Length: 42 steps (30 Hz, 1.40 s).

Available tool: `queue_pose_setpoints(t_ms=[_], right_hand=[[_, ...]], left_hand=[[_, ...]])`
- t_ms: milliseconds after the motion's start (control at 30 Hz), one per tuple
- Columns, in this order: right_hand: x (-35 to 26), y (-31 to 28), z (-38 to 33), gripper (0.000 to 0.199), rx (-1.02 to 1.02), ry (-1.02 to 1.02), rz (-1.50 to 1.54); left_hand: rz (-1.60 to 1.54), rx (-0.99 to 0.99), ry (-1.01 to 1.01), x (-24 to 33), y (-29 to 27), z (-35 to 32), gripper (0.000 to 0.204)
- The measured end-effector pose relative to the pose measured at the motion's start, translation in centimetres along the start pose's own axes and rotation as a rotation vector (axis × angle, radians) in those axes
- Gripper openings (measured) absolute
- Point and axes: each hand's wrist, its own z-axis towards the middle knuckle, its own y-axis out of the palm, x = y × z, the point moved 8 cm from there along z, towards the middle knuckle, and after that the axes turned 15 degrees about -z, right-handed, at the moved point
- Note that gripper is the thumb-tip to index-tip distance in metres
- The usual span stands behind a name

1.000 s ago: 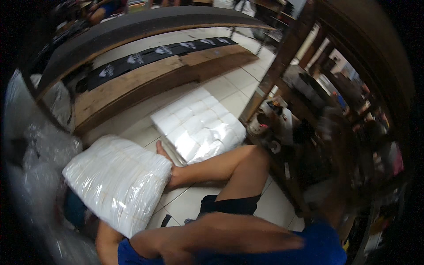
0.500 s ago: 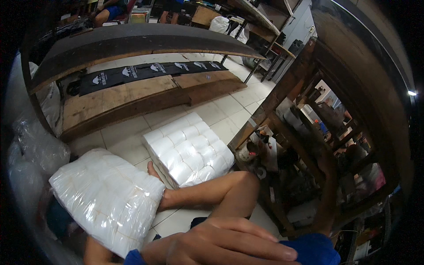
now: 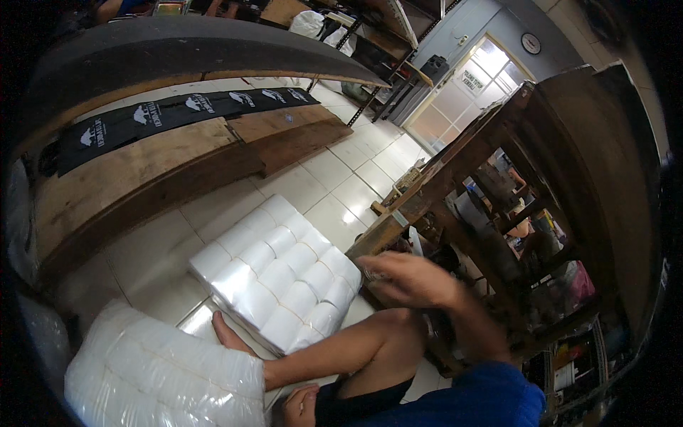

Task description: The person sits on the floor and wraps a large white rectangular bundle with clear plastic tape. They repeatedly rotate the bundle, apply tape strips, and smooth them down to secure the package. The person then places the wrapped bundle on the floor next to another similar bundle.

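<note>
My right hand (image 3: 413, 279) is raised over my bent knee, beside the edge of the dark wooden frame (image 3: 398, 220). Its fingers point left and are smeared by motion, so whether they hold anything is unclear. My left hand (image 3: 302, 406) rests low at the bottom edge against my dark shorts, fingers lying flat, partly cut off. A clear-wrapped pack of white bundles (image 3: 167, 370) lies to its left. Beyond my bare foot, on the tiles, sits another pack of white rolled bundles (image 3: 281, 274), tied with thin bands in rows.
A low wooden bench (image 3: 156, 167) with a dark printed strip (image 3: 192, 110) stands ahead, under a long dark board (image 3: 178, 53). Tiled floor (image 3: 334, 171) runs to a glazed door (image 3: 469, 85). Clear plastic wrapping (image 3: 43, 320) is at the far left; cluttered shelves fill the right.
My left hand has dropped from across my front to the lower edge. The right hand has come down and left into view. The view has turned right, showing the door and clock.
</note>
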Motion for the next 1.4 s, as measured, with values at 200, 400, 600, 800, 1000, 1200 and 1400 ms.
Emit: queue_pose_setpoints(t_ms=[200,400,600,800,1000,1200,1400], right_hand=[[-2.8,14.8,7.6,0.062,-0.311,-0.259,0.119],[-2.6,22.9,7.5,0.086,-0.147,-0.230,-0.209],[-1.7,24.0,6.7,0.082,-0.025,-0.133,-0.178],[-1.8,26.5,7.9,0.087,-0.036,-0.146,-0.118],[-5.9,22.2,9.1,0.060,-0.072,-0.027,-0.125],[-19.7,3.4,12.8,0.060,0.475,-0.440,0.554],[-31.9,6.7,14.2,0.062,0.465,-0.529,0.433]], left_hand=[[-0.364,0.295,-0.283,-6.2,-4.6,5.8,0.042],[-1.124,0.726,-0.214,-2.8,-8.0,15.8,0.047],[-0.675,0.569,-0.204,-4.1,-7.8,13.3,0.042],[-0.083,0.218,-0.120,-3.5,-2.9,0.0,0.034],[0.002,-0.193,-0.168,6.8,1.5,-8.5,0.043],[0.121,0.022,0.289,21.5,-4.5,-17.5,0.040],[0.125,1.210,0.579,25.9,-18.3,-26.8,0.037]])
